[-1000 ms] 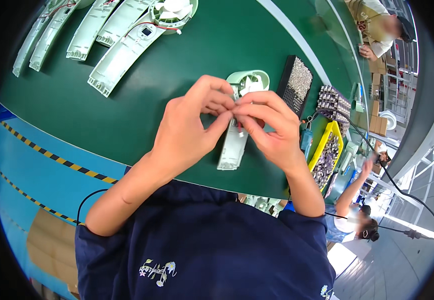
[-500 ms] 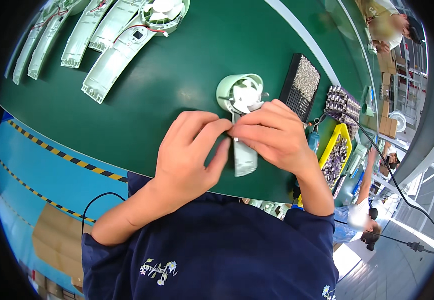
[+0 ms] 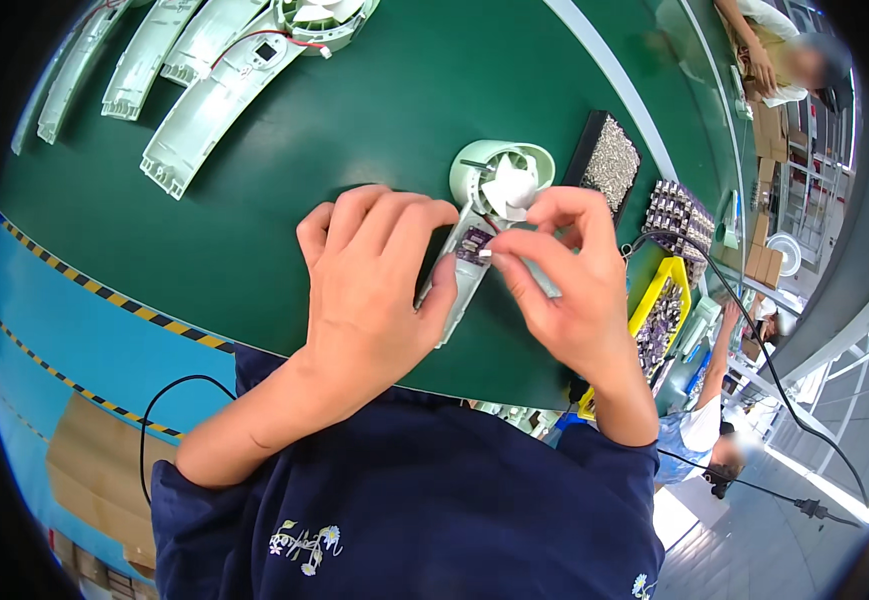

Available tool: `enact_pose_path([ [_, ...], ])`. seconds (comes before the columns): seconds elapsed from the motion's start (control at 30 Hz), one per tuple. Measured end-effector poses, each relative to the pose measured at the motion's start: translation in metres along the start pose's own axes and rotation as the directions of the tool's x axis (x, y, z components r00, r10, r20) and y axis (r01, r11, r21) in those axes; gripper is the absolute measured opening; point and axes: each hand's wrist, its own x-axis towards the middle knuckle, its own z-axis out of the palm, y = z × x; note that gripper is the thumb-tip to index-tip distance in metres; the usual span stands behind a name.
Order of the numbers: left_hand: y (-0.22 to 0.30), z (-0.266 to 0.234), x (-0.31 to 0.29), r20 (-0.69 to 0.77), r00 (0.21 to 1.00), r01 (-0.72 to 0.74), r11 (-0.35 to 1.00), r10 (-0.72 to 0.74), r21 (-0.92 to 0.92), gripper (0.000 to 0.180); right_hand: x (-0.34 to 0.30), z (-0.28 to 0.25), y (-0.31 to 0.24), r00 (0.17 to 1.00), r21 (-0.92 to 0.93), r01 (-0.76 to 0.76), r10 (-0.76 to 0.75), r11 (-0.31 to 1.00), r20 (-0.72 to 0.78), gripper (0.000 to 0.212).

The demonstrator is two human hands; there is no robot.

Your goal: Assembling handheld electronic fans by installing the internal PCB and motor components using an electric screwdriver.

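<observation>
A pale green handheld fan housing (image 3: pixel 464 290) lies on the table in front of me, its round head with white fan blades (image 3: pixel 510 188) pointing away. In its open handle shows a small dark circuit board (image 3: pixel 473 245). My left hand (image 3: pixel 374 275) is curled around the left edge of the handle, thumb on the near part and fingertips just below the fan head. At the board's right side, my right hand (image 3: pixel 579 280) pinches a small white plug (image 3: pixel 485 253) between thumb and forefinger. A short wire runs near the plug.
More pale green housing halves (image 3: pixel 204 110) lie at the far left. To the right stand a black tray of small metal parts (image 3: pixel 609 165), a block of dark parts (image 3: pixel 679 215) and a yellow bin (image 3: pixel 649 315). A black cable (image 3: pixel 724 270) hangs there. Co-workers sit beyond.
The fan housing has tilted, its near end swinging left. My left hand has shifted onto its edge, and my right hand has drawn apart from the left, uncovering the circuit board and white plug.
</observation>
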Motion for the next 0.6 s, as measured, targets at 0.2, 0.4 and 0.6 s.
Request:
enact_pose_path([
  [0.2, -0.002, 0.006, -0.004, -0.030, 0.999, -0.025, 0.999, 0.026, 0.045, 0.032, 0.021, -0.018, -0.033, 0.964, -0.363, 0.090, 0.010, 0.927, 0.265, 0.016],
  [0.4, -0.004, 0.007, -0.004, -0.068, 0.997, -0.033, 0.999, 0.036, 0.037, 0.025, 0.036, -0.019, -0.034, 0.881, -0.441, 0.265, -0.029, 0.858, 0.473, 0.018],
  [0.6, -0.008, 0.015, -0.008, -0.117, 0.992, -0.049, 0.999, 0.048, -0.004, 0.023, 0.048, -0.020, -0.037, 0.835, -0.428, 0.304, -0.022, 0.851, 0.550, 0.018],
])
